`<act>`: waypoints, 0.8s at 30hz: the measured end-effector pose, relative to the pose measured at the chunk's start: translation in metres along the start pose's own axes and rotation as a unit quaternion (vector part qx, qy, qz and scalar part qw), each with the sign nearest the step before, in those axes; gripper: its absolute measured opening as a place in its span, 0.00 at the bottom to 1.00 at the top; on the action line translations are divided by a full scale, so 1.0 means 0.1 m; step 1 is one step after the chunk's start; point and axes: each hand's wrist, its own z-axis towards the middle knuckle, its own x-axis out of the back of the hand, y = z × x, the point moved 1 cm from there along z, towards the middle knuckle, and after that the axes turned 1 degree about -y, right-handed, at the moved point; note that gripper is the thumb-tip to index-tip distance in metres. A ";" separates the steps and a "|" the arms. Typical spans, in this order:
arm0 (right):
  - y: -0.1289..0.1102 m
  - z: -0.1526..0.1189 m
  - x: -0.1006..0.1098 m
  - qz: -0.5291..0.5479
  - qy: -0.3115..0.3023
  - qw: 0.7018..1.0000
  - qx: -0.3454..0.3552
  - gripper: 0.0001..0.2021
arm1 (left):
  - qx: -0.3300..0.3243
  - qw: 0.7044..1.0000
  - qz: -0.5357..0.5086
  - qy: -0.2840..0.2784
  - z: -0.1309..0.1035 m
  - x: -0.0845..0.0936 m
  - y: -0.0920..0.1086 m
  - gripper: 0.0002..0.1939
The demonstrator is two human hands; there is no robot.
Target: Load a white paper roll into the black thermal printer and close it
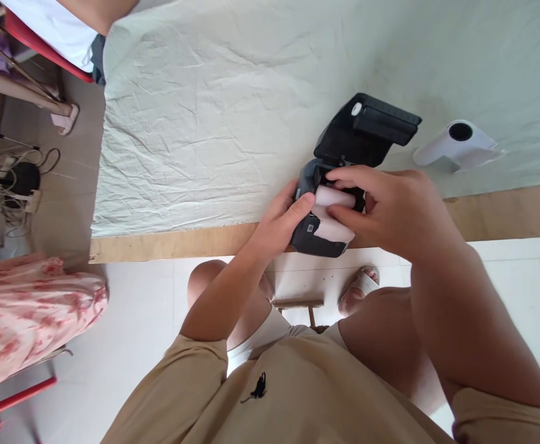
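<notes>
A small black label printer is at the table's front edge, its hinged lid swung up and away from me. My left hand grips the printer's left side, with the thumb on the rim near the paper. Inside the compartment sits a white paper roll, and a loose tongue of paper hangs over the front of the body. My right hand closes its thumb and fingers around the right part of this roll. The roll's far right end is partly hidden by the fingers.
Another white roll with a dark core lies to the right on the wrinkled pale tablecloth. The table's bare wooden edge runs in front of me. Other people sit at the left, near tangled cables on the floor.
</notes>
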 end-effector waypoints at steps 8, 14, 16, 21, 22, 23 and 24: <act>0.47 0.02 -0.04 0.241 0.160 0.946 -0.144 0.14 | 0.020 0.997 -0.061 0.050 0.02 -0.02 -0.01 0.29; 0.62 -0.01 -0.20 0.103 0.112 0.979 -0.135 0.10 | 0.022 0.996 -0.074 0.043 0.03 0.01 -0.03 0.26; 0.62 -0.01 -0.21 0.053 0.100 0.986 -0.122 0.11 | 0.022 0.996 -0.078 0.045 0.02 0.00 -0.02 0.25; 0.60 -0.03 -0.23 0.001 0.066 0.991 -0.112 0.21 | 0.027 0.995 -0.082 0.049 0.00 -0.02 0.01 0.24; 0.60 -0.04 -0.21 -0.004 0.062 0.992 -0.106 0.24 | 0.028 0.995 -0.081 0.049 0.00 -0.02 0.01 0.25; 0.62 -0.06 -0.17 -0.012 0.066 0.993 -0.095 0.26 | 0.028 0.995 -0.079 0.050 0.00 -0.03 0.01 0.25; 0.67 -0.08 -0.11 -0.024 0.082 0.993 -0.076 0.26 | 0.029 0.995 -0.076 0.049 -0.01 -0.03 0.02 0.25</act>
